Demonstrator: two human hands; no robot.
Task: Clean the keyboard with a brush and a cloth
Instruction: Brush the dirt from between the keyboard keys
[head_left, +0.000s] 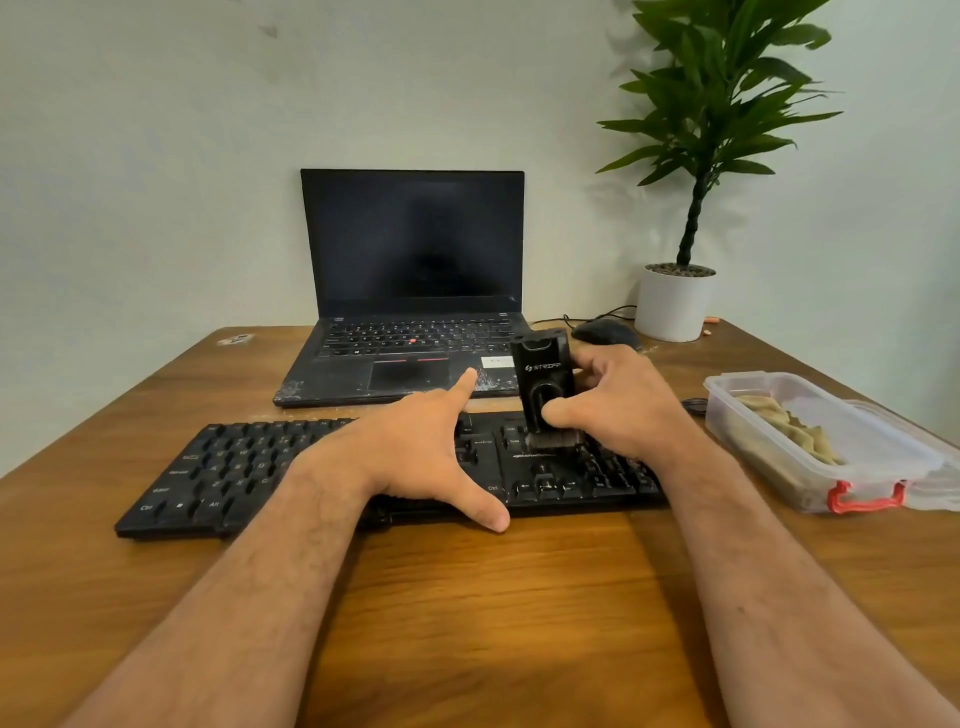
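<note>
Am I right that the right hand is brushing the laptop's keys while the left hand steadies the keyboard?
Not quite: in the head view the right hand holds the brush with its bristles on the separate keyboard, not the laptop. The left hand does steady that keyboard.

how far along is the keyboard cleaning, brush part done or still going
Brushing is in hand: the right hand grips the brush upright, bristles down on the right part of the keyboard, while the left hand lies spread over its middle, steadying it. How much has been brushed already cannot be told. The cloth lies in the plastic container, so wiping looks not yet started.
</note>
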